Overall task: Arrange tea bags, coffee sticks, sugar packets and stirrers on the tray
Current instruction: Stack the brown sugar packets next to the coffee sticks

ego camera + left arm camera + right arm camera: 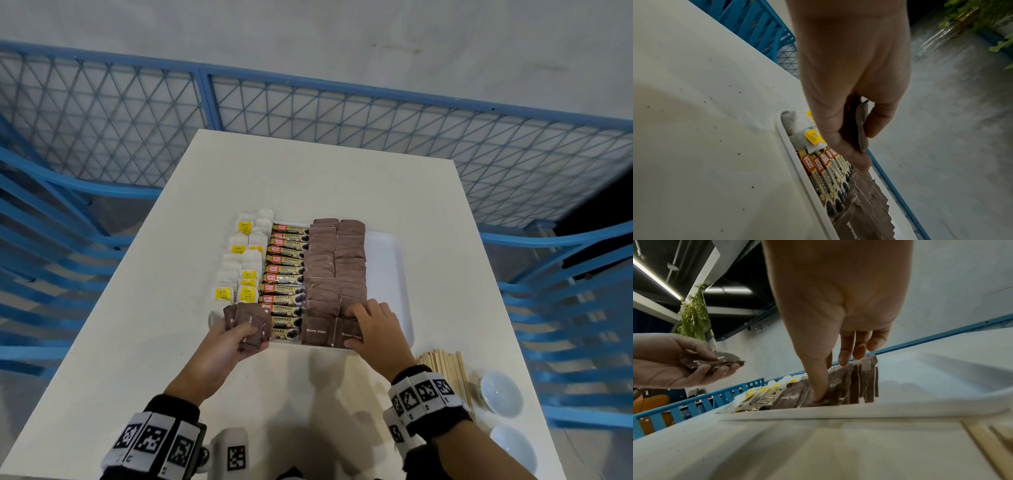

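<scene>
A white tray [390, 274] on the white table holds a left column of tea bags [245, 263], a middle column of coffee sticks [284, 274] and two columns of brown sugar packets [335, 263]. My left hand [251, 337] grips a small stack of brown sugar packets [250, 320] over the tray's near left corner. My right hand [363, 325] is on the nearest packet [349, 334] of the right sugar column. Its thumb [818, 395] presses that packet and its straight fingers touch the packets behind. Wooden stirrers [445, 370] lie on the table right of the tray.
Two white bowls [501, 392] [513, 448] stand at the table's near right corner beside the stirrers. The tray's right strip is bare. Blue mesh fencing [308, 102] and blue chairs surround the table.
</scene>
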A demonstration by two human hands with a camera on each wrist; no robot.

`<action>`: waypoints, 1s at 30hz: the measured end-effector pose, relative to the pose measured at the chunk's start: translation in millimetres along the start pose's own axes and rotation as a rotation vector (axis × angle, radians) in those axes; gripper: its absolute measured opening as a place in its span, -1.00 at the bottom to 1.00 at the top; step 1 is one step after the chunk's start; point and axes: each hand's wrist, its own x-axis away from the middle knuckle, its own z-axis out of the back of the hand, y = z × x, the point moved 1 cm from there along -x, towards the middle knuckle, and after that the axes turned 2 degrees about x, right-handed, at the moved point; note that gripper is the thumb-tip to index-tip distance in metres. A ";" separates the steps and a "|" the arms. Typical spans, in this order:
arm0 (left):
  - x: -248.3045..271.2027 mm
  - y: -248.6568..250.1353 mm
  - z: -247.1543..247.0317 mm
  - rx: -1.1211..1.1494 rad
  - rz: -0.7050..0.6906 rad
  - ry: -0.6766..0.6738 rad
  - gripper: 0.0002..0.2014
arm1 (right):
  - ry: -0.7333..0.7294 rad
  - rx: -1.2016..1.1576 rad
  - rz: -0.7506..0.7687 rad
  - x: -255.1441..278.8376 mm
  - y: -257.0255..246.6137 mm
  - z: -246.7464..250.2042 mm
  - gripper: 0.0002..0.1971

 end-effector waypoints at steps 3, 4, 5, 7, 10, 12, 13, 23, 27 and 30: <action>1.5 1.3 -1.6 -0.014 0.000 0.008 -0.73 | -0.007 0.010 0.003 -0.1 3.0 1.5 -0.54; 1.4 1.4 -1.8 -0.013 0.000 0.016 -0.73 | -0.020 0.008 0.000 0.0 4.0 1.1 -0.53; 1.5 2.0 -2.7 -0.007 0.000 0.021 -0.73 | -0.030 0.002 0.000 0.3 4.8 0.3 -0.52; 1.7 3.0 -5.9 -0.002 -0.003 0.024 -0.73 | -0.045 -0.005 0.003 0.9 5.7 -0.4 -0.51; 2.5 2.3 -11.3 -0.038 -0.015 -0.007 -0.75 | -0.028 -0.038 -0.004 1.4 5.0 1.6 -0.50; 3.5 0.9 -14.5 -0.092 -0.024 -0.065 -0.76 | 0.016 -0.081 0.002 1.1 0.7 3.4 -0.51; 4.0 0.5 -16.5 -0.115 -0.024 -0.099 -0.75 | 0.048 -0.119 0.009 0.4 -2.6 4.0 -0.54; 4.3 3.8 -32.2 -0.264 -0.060 -0.115 -0.71 | -0.196 -1.031 -0.046 -7.8 -56.4 16.6 -0.77; 3.7 3.3 -32.3 -0.258 -0.072 -0.094 -0.71 | -0.213 -1.165 -0.067 -6.2 -57.5 17.0 -0.91; 1.0 1.3 -29.9 -0.190 -0.073 -0.059 -0.74 | -0.247 -1.239 -0.115 -2.9 -54.0 21.1 -0.83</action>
